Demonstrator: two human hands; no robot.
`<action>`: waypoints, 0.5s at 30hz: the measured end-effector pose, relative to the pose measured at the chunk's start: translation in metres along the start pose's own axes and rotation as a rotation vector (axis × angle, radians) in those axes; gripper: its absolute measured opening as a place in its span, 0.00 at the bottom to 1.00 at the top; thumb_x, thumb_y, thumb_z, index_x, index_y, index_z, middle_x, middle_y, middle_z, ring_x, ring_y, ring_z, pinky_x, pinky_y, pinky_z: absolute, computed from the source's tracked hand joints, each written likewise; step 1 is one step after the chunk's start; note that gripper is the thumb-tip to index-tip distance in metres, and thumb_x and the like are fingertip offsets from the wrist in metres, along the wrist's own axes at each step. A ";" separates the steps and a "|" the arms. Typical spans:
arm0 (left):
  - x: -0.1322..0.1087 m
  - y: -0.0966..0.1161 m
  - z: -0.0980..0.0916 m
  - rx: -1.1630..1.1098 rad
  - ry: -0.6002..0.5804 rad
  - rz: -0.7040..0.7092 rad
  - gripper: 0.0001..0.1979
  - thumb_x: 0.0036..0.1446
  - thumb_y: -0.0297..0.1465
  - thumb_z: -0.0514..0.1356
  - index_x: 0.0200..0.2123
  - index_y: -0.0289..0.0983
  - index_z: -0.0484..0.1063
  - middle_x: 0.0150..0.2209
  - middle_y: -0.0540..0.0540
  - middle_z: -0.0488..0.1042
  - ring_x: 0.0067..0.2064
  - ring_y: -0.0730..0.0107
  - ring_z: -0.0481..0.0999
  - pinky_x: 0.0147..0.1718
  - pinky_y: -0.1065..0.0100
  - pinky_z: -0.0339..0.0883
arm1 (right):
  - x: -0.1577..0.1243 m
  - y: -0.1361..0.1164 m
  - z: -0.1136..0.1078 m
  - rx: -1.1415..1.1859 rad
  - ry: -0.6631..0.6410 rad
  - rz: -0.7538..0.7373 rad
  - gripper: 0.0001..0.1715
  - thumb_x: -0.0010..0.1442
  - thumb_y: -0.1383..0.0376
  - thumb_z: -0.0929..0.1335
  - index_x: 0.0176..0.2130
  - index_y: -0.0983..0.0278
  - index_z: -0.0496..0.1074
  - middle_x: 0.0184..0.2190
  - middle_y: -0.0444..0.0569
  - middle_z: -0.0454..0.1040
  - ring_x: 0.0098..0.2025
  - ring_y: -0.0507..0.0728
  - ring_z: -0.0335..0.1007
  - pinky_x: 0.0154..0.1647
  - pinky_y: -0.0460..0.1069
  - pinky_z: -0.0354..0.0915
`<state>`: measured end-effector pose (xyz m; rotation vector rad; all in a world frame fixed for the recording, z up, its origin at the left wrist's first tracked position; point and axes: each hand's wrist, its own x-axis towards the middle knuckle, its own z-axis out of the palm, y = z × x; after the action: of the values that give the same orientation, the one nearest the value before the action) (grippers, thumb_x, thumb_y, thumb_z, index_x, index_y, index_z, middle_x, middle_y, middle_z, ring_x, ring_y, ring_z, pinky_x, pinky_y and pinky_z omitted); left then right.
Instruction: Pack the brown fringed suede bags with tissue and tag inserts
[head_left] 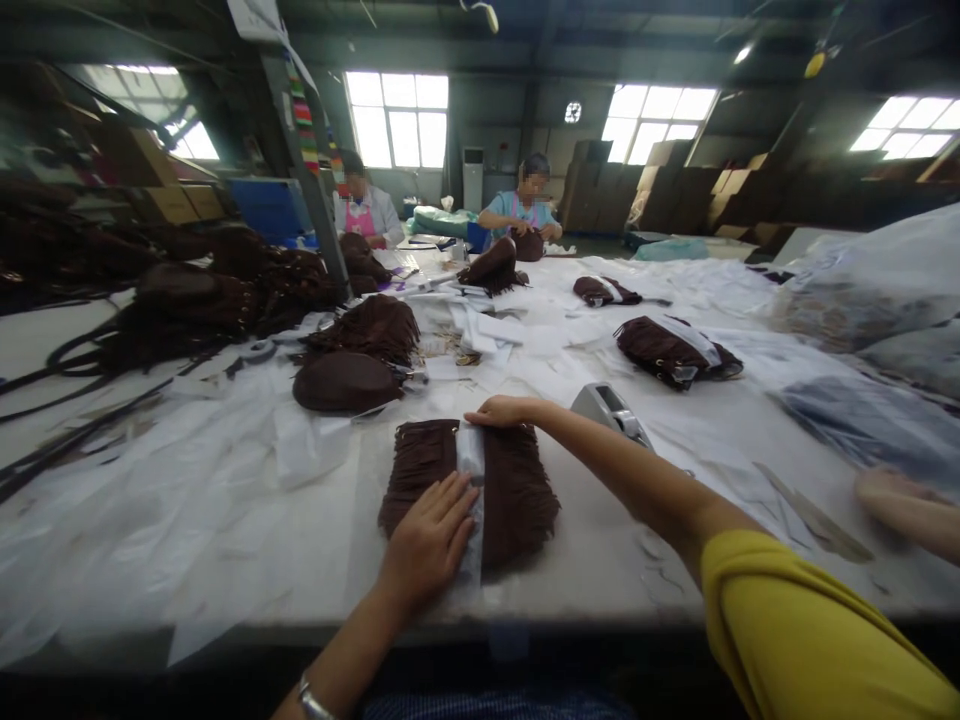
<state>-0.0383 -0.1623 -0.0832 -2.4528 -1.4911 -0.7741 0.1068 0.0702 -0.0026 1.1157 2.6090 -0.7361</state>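
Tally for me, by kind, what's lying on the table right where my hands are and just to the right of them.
Brown fringed bag: 1
White strip laid across that bag: 1
Grey tape dispenser: 1
Total: 3

left hand (431,535) flat; right hand (501,411) outstretched

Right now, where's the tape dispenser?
Head view, right of centre: the grey tape dispenser sits on the table, just right of the right hand and beyond the brown fringed bag.
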 end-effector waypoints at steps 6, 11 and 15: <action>0.000 -0.002 -0.002 -0.024 -0.004 0.042 0.22 0.66 0.29 0.53 0.63 0.37 0.66 0.65 0.41 0.65 0.65 0.56 0.65 0.60 0.53 0.67 | 0.014 0.010 -0.013 0.340 -0.430 -0.118 0.33 0.61 0.41 0.65 0.42 0.67 0.79 0.33 0.47 0.80 0.30 0.53 0.73 0.34 0.45 0.67; 0.002 -0.005 0.001 -0.058 -0.013 0.040 0.23 0.64 0.28 0.54 0.62 0.36 0.66 0.64 0.41 0.66 0.65 0.56 0.66 0.60 0.54 0.68 | 0.036 0.005 -0.017 0.532 -0.541 -0.151 0.29 0.57 0.44 0.70 0.36 0.68 0.78 0.25 0.43 0.76 0.26 0.50 0.67 0.33 0.45 0.65; 0.002 -0.006 0.003 -0.078 -0.022 0.028 0.24 0.63 0.27 0.55 0.62 0.35 0.67 0.64 0.42 0.65 0.65 0.56 0.66 0.60 0.55 0.69 | 0.048 -0.013 -0.014 0.435 -0.455 -0.245 0.27 0.62 0.47 0.67 0.36 0.68 0.79 0.25 0.41 0.76 0.27 0.50 0.67 0.34 0.44 0.64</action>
<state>-0.0416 -0.1568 -0.0850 -2.5412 -1.4572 -0.8176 0.0643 0.0989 -0.0039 0.6120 2.2647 -1.4691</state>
